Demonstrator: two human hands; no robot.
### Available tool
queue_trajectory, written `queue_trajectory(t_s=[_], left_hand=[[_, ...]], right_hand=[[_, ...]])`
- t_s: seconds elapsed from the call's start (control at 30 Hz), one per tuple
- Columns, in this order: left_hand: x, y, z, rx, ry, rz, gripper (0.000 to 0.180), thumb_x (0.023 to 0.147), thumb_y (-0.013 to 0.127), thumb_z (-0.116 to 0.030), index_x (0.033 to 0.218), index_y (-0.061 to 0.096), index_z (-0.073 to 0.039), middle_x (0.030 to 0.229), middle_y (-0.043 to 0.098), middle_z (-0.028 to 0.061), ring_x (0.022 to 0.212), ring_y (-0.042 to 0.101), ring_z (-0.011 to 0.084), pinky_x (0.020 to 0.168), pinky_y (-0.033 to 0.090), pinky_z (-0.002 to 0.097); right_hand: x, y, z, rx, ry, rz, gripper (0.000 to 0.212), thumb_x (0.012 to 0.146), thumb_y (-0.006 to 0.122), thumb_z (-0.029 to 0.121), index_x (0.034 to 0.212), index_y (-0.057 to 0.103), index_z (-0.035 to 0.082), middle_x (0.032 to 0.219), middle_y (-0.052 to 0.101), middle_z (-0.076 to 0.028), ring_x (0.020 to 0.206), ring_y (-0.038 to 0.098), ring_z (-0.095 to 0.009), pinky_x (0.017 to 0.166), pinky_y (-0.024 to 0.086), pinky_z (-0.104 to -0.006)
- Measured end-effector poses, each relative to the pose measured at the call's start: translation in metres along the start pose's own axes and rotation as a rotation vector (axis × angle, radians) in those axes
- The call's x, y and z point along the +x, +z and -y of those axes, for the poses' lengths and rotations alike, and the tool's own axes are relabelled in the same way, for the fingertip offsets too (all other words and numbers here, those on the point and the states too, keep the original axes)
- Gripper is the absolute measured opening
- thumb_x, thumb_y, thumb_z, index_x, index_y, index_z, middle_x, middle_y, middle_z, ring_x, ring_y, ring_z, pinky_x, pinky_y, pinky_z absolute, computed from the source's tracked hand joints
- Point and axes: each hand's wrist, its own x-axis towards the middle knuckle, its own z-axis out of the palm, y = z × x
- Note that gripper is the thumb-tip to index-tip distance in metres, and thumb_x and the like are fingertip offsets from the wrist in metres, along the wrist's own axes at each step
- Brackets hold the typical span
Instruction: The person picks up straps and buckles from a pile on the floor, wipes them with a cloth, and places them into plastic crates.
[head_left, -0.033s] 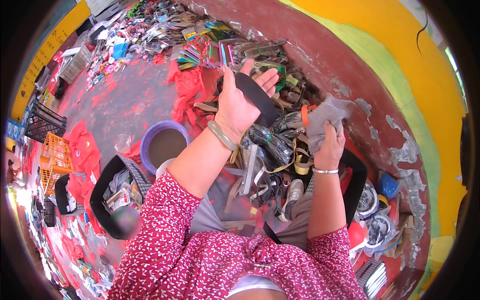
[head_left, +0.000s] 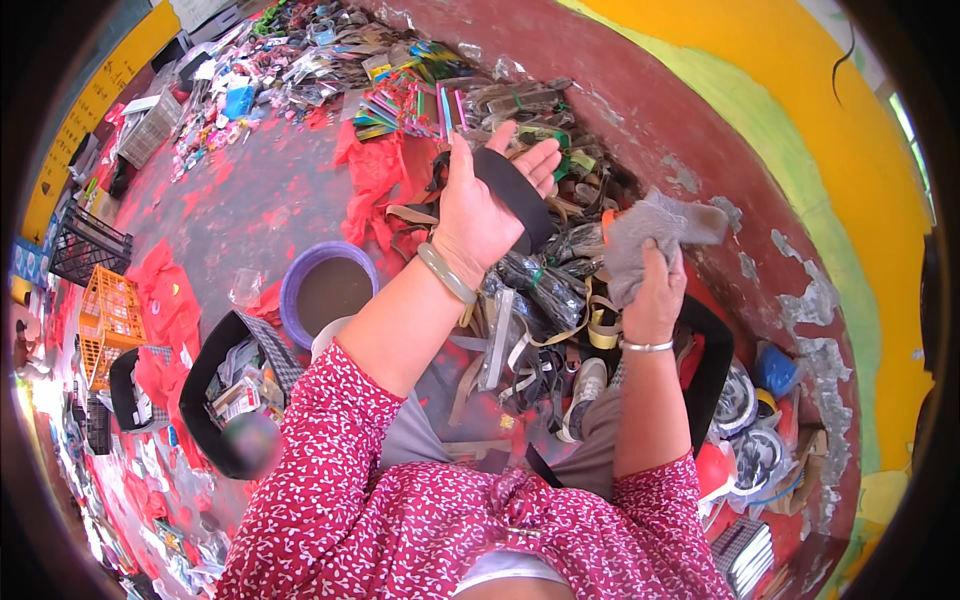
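Palm up with fingers spread, my left hand (head_left: 480, 205) bears a wide black strap (head_left: 520, 195) that lies across the palm and fingers. Part of the strap is hidden behind the hand. On the right, my right hand (head_left: 657, 290) is closed on a grey cloth (head_left: 640, 240), whose upper end sticks out towards the wall. Behind the cloth shows a bit of something orange (head_left: 608, 222). Beneath both hands lies a heap of belts and straps (head_left: 560, 285), some bundled in clear plastic.
A purple tub of murky water (head_left: 290, 310) stands left of my left forearm. Beside it is a black-rimmed box (head_left: 195, 400) with packets inside. An orange crate (head_left: 108, 320) and a black crate (head_left: 88, 245) stand further left. A peeling red and yellow wall (head_left: 720, 150) bounds the right.
The grey cloth's upper end has swung out to the right, while my right hand has shifted slightly left. My left hand has moved very slightly to the right with the strap.
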Motion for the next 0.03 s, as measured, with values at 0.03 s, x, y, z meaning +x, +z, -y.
queue_trajectory(t_s=[0.03], left_hand=[[-0.0016,0.0077,0.0053,0.006,-0.016,-0.042,0.062,0.088,0.027,-0.058,0.135,0.026,-0.017,0.131,0.036,0.0266,0.123,0.035,0.0379,0.104,0.023,0.0522]], right_hand=[[-0.0010,-0.0013,-0.0087,-0.064,-0.029,0.044,0.036,0.084,0.048,0.004,0.120,0.046,0.002,0.111,0.056,-0.013,0.102,0.056,-0.026,0.089,0.045,-0.0372]])
